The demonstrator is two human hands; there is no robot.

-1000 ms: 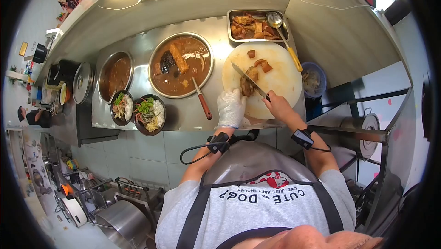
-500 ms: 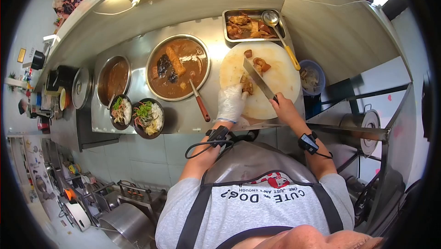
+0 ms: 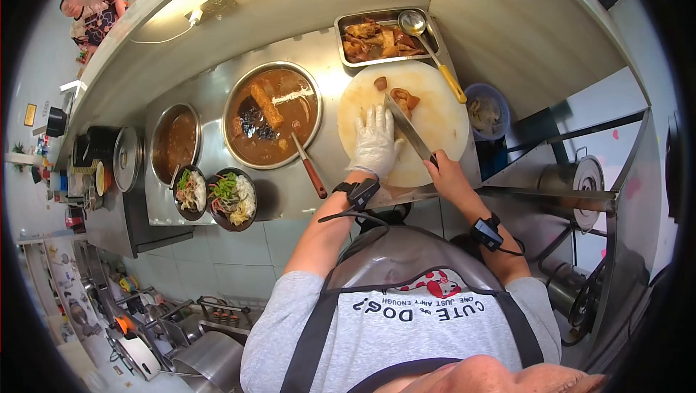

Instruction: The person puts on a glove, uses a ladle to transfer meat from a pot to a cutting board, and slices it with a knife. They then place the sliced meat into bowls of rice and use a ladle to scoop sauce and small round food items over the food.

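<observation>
My left hand [image 3: 374,141], in a clear plastic glove, lies palm down on the round white cutting board [image 3: 439,114] with its fingers stretched out; whatever is under the palm is hidden. Closed around the handle of a knife [image 3: 410,130] is my bare right hand [image 3: 449,174]. The blade slants up and left across the board, its tip close to my left fingers. Just beyond the blade rest glossy brown pieces of braised meat [image 3: 406,100]. A smaller brown piece [image 3: 380,83] sits apart, above my left fingertips.
Behind the board stands a metal tray [image 3: 338,32] of braised meat with a yellow-handled ladle [image 3: 451,83]. Leftward are a stew pot [image 3: 319,114], a second pot [image 3: 154,154] and two rice bowls [image 3: 250,220] [image 3: 190,217]. A blue bin [image 3: 500,96] is right; a person [image 3: 98,22] stands far left.
My left hand has gone from curled beside a meat piece to flat with fingers extended, farther up the board. That piece no longer shows. The right hand keeps hold of the knife.
</observation>
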